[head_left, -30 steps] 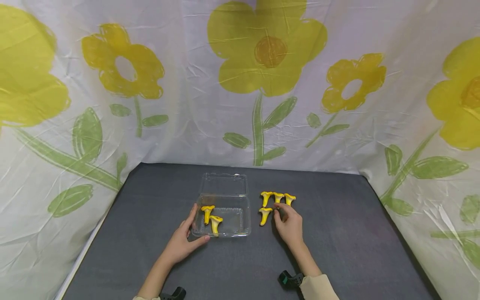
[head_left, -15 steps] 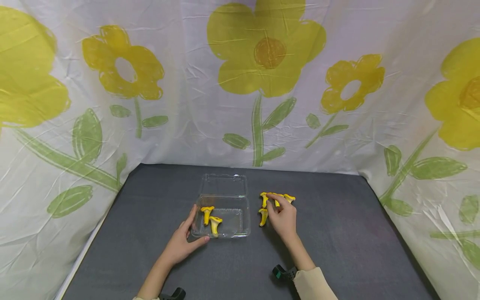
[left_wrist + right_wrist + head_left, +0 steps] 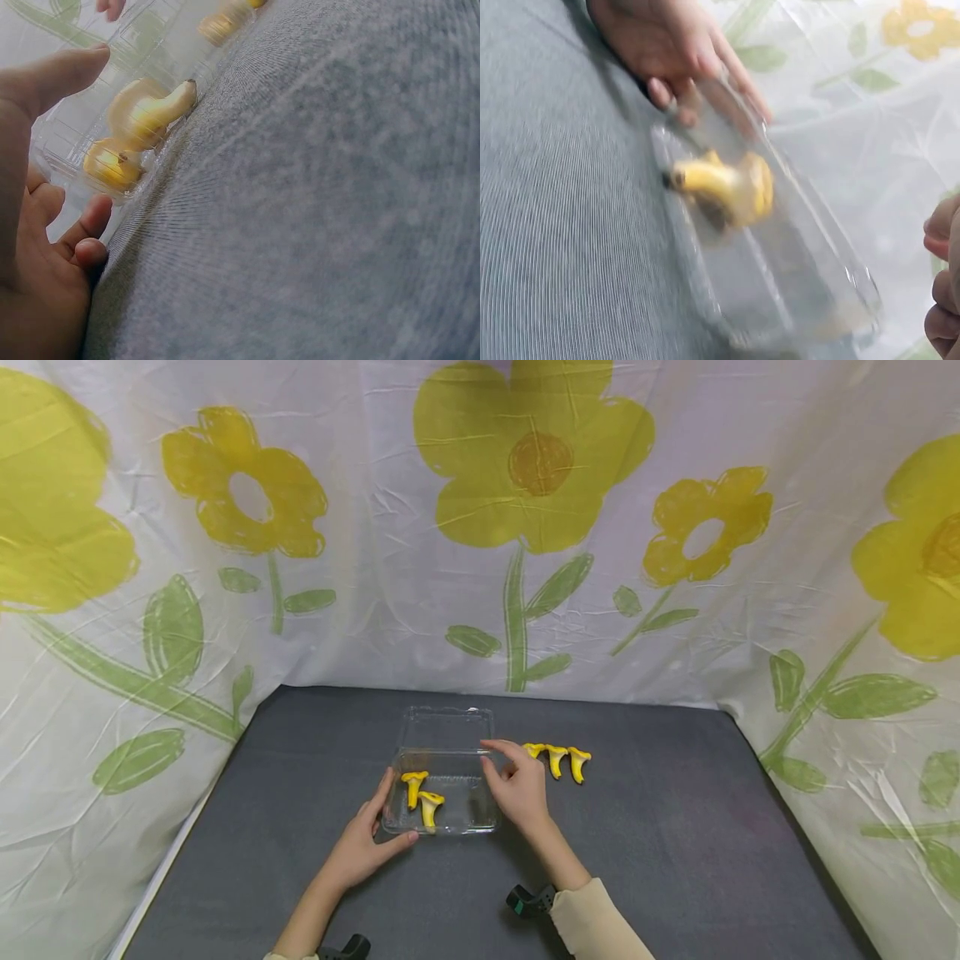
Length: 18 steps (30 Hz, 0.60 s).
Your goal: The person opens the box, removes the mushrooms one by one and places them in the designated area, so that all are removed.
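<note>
A clear plastic clamshell box (image 3: 461, 832) lies with its lid (image 3: 450, 727) folded back. Two yellow chanterelle mushrooms (image 3: 429, 810) lie in its left half. My left hand (image 3: 360, 847) steadies the box's left front corner, thumb along the front edge and fingers spread at the left side. Over the box's right rim hangs my right hand (image 3: 519, 789), index finger and thumb apart, with nothing visible between them. The right wrist view shows only its fingers (image 3: 941, 232) at the right border. Several more chanterelles (image 3: 579, 765) lie in a row behind that hand, which partly covers the leftmost.
A dark grey cloth (image 3: 675, 827) covers the table. White fabric with yellow flowers (image 3: 540, 464) hangs behind and along both sides. Each wrist wears a black band (image 3: 528, 902) with a camera.
My right hand has moved left from beside the mushrooms to above the box's right rim. The front mushroom seen earlier is now out of sight. My left hand has stayed put.
</note>
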Tool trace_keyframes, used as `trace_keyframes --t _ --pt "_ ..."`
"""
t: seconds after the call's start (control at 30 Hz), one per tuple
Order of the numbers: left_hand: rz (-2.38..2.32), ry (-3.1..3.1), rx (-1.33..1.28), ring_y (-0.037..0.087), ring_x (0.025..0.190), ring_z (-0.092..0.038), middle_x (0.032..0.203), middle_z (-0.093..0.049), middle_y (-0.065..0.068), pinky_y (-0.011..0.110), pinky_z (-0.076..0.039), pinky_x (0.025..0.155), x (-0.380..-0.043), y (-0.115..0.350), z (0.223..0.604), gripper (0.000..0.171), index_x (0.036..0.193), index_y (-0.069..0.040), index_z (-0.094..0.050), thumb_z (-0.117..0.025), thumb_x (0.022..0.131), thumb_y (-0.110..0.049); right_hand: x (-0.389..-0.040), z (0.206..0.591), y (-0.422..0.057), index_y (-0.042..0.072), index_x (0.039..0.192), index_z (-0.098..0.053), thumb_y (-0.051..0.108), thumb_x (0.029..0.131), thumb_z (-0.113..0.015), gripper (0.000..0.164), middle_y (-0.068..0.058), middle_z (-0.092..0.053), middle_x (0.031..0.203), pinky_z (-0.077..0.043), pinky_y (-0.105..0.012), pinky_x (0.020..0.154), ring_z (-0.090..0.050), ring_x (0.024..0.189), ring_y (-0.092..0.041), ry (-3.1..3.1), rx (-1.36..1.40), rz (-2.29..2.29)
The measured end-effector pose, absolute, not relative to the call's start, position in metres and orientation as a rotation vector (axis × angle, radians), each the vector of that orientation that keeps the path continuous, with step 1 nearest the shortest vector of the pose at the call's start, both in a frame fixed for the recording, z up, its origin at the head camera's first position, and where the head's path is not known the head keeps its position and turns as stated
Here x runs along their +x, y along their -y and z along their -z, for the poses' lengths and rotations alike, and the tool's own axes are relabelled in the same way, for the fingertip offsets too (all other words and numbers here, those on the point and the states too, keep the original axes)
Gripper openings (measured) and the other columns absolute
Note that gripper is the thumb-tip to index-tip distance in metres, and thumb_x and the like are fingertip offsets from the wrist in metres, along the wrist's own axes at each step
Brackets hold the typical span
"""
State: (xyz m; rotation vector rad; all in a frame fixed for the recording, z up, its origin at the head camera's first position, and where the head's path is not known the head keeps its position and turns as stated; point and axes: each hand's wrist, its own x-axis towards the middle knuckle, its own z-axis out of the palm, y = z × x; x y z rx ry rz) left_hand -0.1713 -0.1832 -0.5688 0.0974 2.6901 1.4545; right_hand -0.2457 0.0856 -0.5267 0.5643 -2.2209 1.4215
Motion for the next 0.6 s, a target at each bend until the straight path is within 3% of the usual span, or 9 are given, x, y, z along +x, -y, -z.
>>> trace_keyframes --t 0.43,0.6 --pt "-1.474 -2.67 0.09 0.02 0.089 -0.042 0.105 -0.046 0.006 0.035 -0.035 0.076 -0.172 0.181 0.567 0.112 0.173 -0.025 -0.014 -0.086 0.089 -0.042 -0.244 0.53 -0.051 0.003 0.125 -0.077 0.009 0.099 -0.076 0.026 -0.01 -0.077 0.117 -0.031 -0.02 0.042 -0.024 0.037 0.007 2.466 0.689 -1.51" --pt "-1.472 -2.684 0.092 0.023 0.096 -0.045 0.108 -0.049 0.007 0.037 -0.038 0.079 -0.171 0.182 0.567 0.112 0.173 -0.025 -0.015 -0.086 0.089 -0.043 -0.246 0.533 -0.05 0.007 0.124 -0.078 0.011 0.1 -0.076 0.025 -0.009 -0.079 0.106 -0.03 -0.022 0.04 -0.022 0.035 0.006 2.538 0.708 -1.506"
